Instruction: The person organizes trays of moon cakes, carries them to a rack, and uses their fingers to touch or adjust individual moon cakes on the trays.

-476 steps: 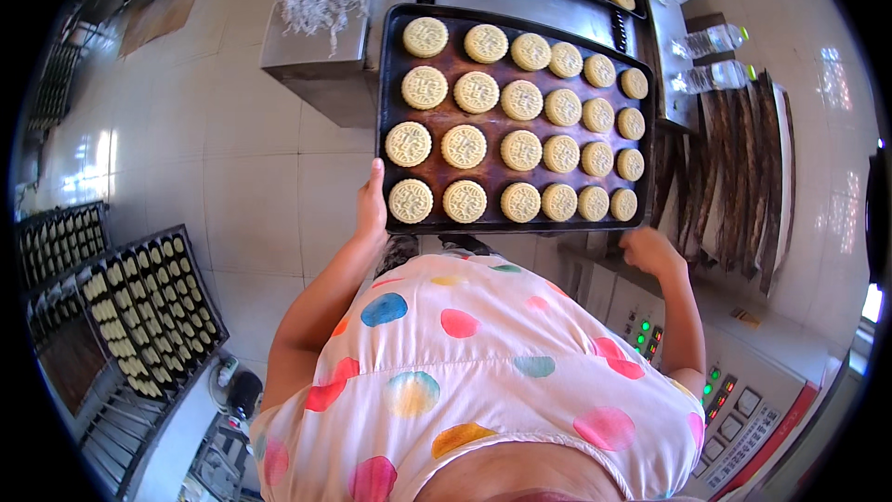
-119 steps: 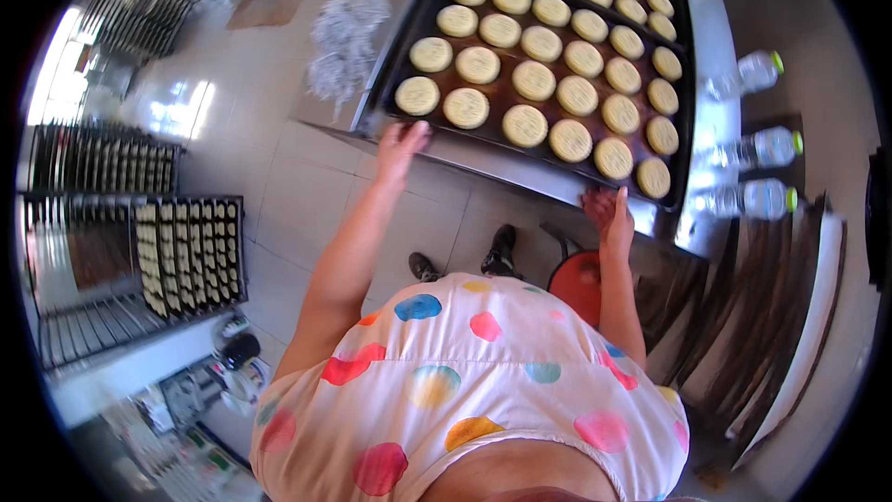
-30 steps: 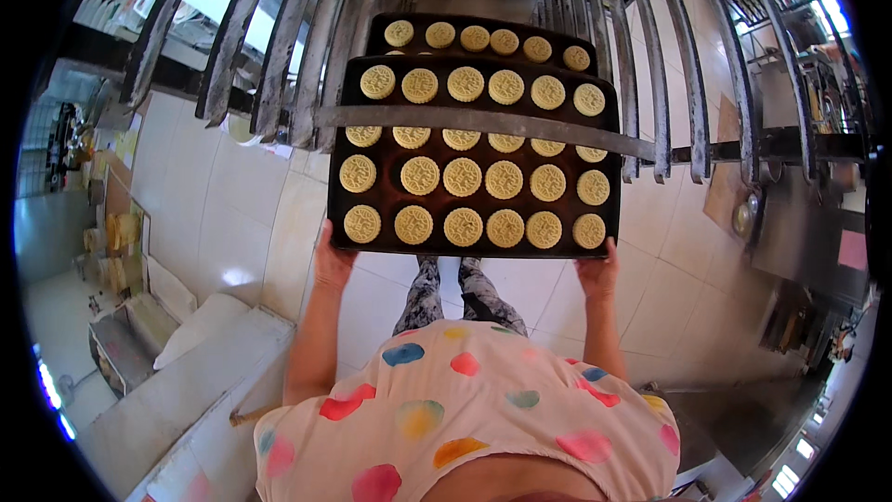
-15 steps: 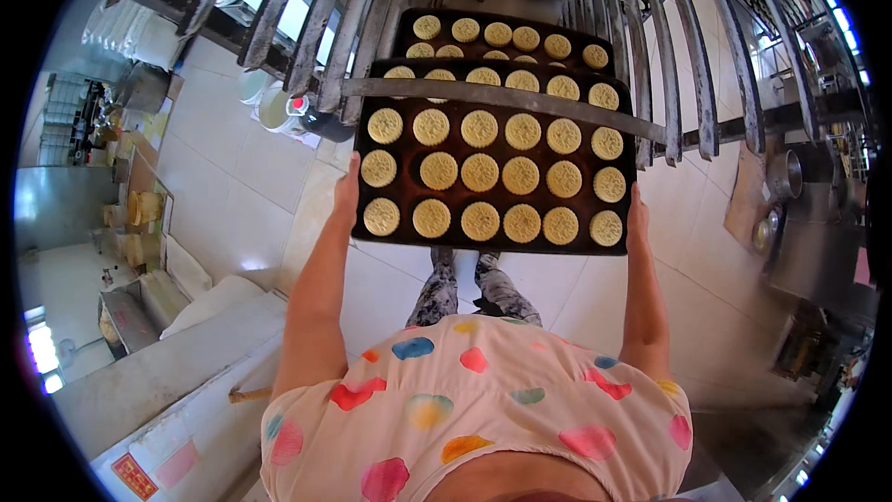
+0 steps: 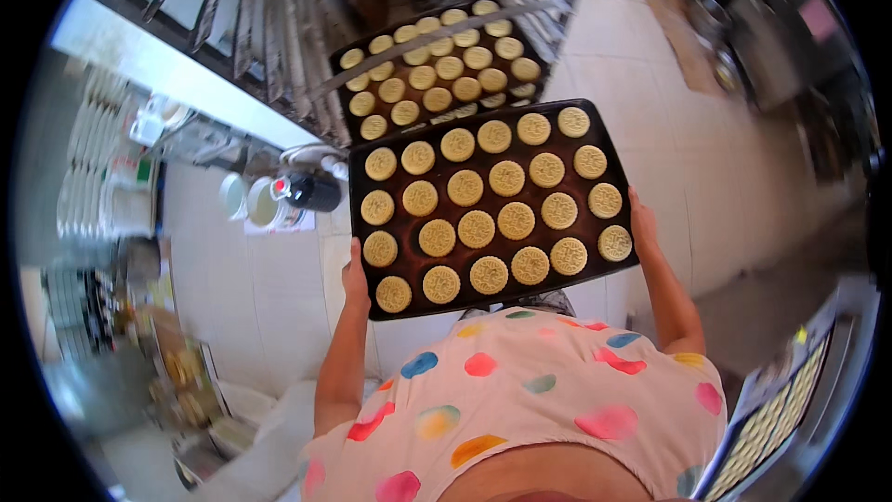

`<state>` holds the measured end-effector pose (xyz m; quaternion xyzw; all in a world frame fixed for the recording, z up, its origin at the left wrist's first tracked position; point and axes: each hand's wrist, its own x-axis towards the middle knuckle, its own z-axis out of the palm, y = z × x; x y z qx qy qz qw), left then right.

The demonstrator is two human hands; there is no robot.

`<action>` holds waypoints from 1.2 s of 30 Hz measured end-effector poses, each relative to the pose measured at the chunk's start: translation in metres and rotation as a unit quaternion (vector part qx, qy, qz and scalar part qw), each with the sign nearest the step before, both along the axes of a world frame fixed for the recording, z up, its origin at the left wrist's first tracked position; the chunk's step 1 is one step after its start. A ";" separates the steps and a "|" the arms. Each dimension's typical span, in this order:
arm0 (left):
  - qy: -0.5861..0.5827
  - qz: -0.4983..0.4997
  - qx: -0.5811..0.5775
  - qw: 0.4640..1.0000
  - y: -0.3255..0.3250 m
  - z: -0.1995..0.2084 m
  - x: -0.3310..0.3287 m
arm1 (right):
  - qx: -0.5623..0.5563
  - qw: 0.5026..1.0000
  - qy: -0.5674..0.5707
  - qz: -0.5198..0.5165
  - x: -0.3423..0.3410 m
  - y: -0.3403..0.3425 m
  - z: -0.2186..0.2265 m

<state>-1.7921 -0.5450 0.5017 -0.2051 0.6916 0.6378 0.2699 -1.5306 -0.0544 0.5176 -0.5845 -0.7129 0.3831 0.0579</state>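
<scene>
Above a pale tiled floor (image 5: 632, 121), the left hand (image 5: 355, 281) and right hand (image 5: 642, 220) are partly curled, each gripping a side edge of a dark tray (image 5: 407, 244), most fingers hidden. The tray lies across the front of the body, carrying four rows of six round cakes (image 5: 516, 220). Just beyond, another laden tray (image 5: 353, 124) sits in a metal rack (image 5: 243, 28), and a dark, red-capped bottle (image 5: 311, 191) stands to the left.

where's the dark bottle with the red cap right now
In the head view, the dark bottle is left of centre, between a white bucket and the nearer tray.
</scene>
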 end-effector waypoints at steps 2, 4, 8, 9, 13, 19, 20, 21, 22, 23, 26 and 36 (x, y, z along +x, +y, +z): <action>-0.011 -0.012 0.011 1.000 -0.014 0.000 0.025 | -0.012 0.998 -0.049 -0.023 0.045 -0.030 0.017; -0.008 -0.052 0.046 0.998 -0.029 0.003 0.060 | 0.004 0.996 -0.051 -0.071 0.120 -0.045 -0.020; -0.015 -0.118 0.034 0.992 -0.043 0.024 0.115 | -0.030 0.991 -0.041 -0.123 0.216 -0.116 0.008; -0.018 -0.142 0.040 0.989 -0.045 0.029 0.125 | -0.039 0.989 -0.042 -0.139 0.245 -0.132 0.012; 0.006 -0.225 0.089 0.970 -0.011 0.044 0.157 | -0.028 0.965 -0.046 -0.258 0.336 -0.186 0.044; 0.033 -0.337 0.149 0.929 0.045 0.091 0.240 | 0.004 0.906 0.065 -0.419 0.476 -0.278 0.095; 0.053 -0.360 0.146 0.920 0.053 0.101 0.264 | 0.015 0.891 0.081 -0.447 0.507 -0.295 0.096; 0.042 -0.388 0.173 0.904 0.061 0.102 0.282 | 0.027 0.874 0.096 -0.475 0.538 -0.314 0.098; 0.033 -0.410 0.202 0.889 0.068 0.102 0.305 | 0.042 0.860 0.112 -0.496 0.569 -0.329 0.099; 0.053 -0.429 0.226 0.873 0.077 0.114 0.341 | 0.073 0.838 0.129 -0.525 0.602 -0.348 0.101; 0.062 -0.471 0.223 0.851 0.102 0.132 0.427 | 0.109 0.768 0.209 -0.596 0.685 -0.405 0.112; 0.003 -0.670 0.212 0.712 0.178 0.124 0.676 | 0.158 0.610 0.174 -0.757 0.893 -0.565 0.138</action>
